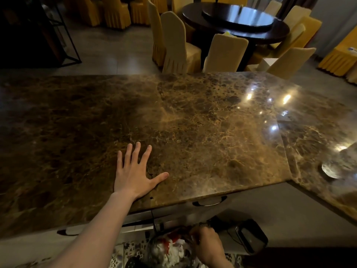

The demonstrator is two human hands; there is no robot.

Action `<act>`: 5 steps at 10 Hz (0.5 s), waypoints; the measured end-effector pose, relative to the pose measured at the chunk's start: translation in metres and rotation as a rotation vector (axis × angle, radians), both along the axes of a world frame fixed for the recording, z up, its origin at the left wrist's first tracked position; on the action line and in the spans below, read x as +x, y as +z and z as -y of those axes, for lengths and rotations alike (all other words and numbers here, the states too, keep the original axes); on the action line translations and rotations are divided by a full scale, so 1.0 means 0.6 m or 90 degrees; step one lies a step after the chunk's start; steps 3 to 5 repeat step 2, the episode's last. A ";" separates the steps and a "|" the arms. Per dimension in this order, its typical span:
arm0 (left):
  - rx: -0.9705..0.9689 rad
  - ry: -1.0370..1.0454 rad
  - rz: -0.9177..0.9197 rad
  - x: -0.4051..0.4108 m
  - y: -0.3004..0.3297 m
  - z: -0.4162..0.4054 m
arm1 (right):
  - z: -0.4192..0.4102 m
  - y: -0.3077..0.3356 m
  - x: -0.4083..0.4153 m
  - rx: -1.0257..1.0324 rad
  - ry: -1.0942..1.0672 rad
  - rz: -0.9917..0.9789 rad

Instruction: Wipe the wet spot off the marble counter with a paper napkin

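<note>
Two hands | L (pixel 133 176) fingers splayed flat on marble counter (pixel 212 132) | R (pixel 207 246) fingers unclear

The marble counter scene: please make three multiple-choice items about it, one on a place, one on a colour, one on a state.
1. Where does the left hand rest?
A. Flat on the marble counter
B. On a chair
C. On the round table

2. What colour are the chair covers behind the counter?
A. Blue
B. Yellow
C. Green

3. How is the left hand?
A. Closed in a fist
B. Holding a cup
C. Open, fingers spread

Answers:
1 A, the palm lies on the stone near its front edge.
2 B, every cover looks yellow.
3 C, all five fingers are apart and nothing is in the hand.
</note>
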State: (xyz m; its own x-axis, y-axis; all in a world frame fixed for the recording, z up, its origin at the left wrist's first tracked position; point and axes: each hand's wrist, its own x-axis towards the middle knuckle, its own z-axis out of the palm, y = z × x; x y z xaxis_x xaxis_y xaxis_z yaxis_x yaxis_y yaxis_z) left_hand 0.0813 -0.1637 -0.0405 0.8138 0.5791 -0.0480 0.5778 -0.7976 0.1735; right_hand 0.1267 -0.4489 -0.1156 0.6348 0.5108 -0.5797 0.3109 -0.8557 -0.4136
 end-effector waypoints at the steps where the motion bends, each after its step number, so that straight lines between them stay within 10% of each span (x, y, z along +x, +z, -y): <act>1: 0.008 -0.002 -0.017 0.001 0.000 -0.002 | 0.007 0.012 0.025 -0.012 0.030 0.106; 5: -0.002 0.008 -0.007 0.000 0.002 0.000 | 0.001 0.042 0.040 0.091 0.066 0.239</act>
